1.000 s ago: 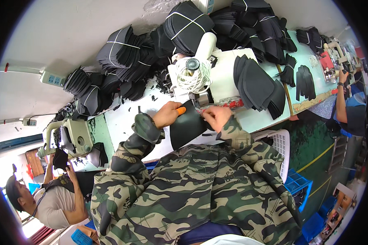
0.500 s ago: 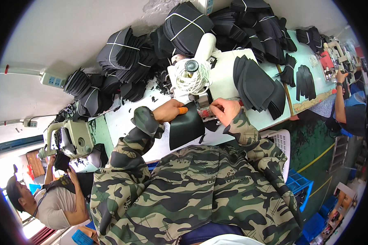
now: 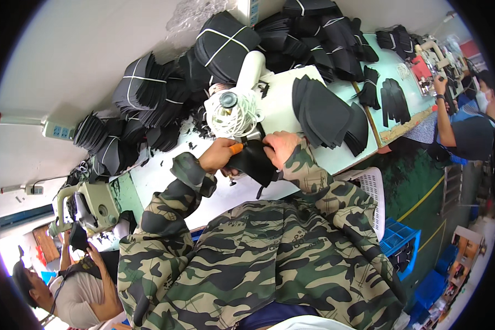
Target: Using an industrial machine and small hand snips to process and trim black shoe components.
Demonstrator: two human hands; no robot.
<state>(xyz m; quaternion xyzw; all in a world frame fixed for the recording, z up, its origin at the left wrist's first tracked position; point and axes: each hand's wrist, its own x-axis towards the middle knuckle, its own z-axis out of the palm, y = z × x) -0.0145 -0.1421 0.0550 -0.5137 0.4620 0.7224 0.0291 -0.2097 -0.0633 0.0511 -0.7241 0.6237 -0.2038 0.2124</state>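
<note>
Black fabric piece (image 3: pixel 254 164), both hands (image 3: pixel 280 147) apparently gripping

A pale wall (image 3: pixel 93 49) backs the long white worktable (image 3: pixel 159 170); the green floor (image 3: pixel 418 181) carries yellow lines.

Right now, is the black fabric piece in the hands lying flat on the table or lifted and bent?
Lifted and bent: the black fabric piece curves between the left hand and right hand, its lower edge hanging past the table edge.
</note>
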